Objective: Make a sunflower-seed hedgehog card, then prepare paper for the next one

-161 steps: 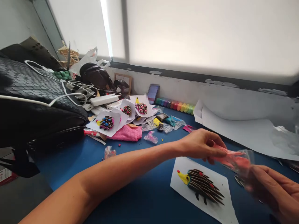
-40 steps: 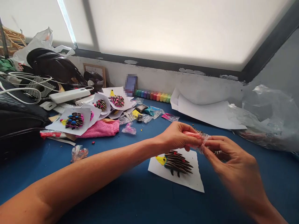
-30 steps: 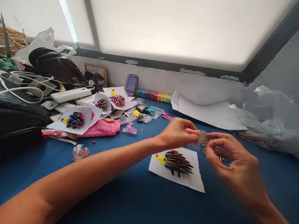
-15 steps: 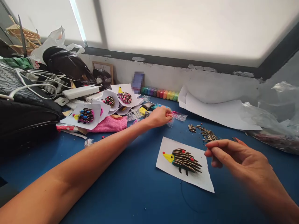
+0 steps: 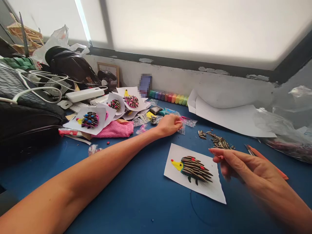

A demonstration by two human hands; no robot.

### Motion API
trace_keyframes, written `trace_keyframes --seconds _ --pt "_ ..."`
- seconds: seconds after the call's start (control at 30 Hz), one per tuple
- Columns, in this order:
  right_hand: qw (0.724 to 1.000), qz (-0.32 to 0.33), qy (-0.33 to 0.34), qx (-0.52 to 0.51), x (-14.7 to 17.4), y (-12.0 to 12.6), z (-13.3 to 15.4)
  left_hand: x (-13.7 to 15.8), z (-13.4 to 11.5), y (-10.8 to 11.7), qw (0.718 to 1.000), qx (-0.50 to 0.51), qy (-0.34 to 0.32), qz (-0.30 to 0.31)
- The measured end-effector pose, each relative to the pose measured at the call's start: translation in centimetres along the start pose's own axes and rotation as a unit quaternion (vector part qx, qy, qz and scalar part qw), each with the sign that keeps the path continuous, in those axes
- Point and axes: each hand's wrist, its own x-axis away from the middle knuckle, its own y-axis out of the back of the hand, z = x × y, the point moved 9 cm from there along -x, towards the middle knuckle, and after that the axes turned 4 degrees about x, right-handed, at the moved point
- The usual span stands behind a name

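My left hand (image 5: 170, 124) reaches across the table with its fingers closed on a small clear plastic bag (image 5: 181, 130) among packets of colored clay. My right hand (image 5: 246, 167), partly blurred, hovers at the right edge of a white card (image 5: 170, 167). Its thumb and forefinger are pinched together; anything between them is too small to make out. On the card is a hedgehog (image 5: 197, 169) with a yellow clay face, a red nose, sunflower-seed spines and red dots. Loose sunflower seeds (image 5: 220, 142) lie just beyond my right hand.
Finished hedgehog cards (image 5: 90, 120) overlap at left beside a pink cloth (image 5: 115, 129). A row of colored clay tubs (image 5: 168, 97) lines the wall. White paper (image 5: 226, 120) and a plastic bag (image 5: 290, 139) are at right. An orange-handled tool (image 5: 270, 162) lies behind my right hand.
My right hand has shifted slightly left toward the card, showing more of the orange tool. The left hand stays at the plastic bag. The whole view has moved slightly.
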Motion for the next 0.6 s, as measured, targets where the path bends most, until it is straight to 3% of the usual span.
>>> trace_keyframes --seconds 0.1,0.27,0.6 --pt "0.999 0.013 -0.007 -0.044 -0.1 -0.3 -0.4 0.2 0.1 -0.3 1.0 -0.014 0.001 -0.002" --pt "0.997 -0.025 -0.024 -0.067 -0.1 0.1 -1.0 0.3 0.3 -0.3 1.0 -0.021 -0.004 -0.011" --pt "0.997 -0.042 -0.023 -0.065 0.1 0.3 0.3 0.3 0.5 -0.3 0.999 -0.027 -0.013 -0.015"
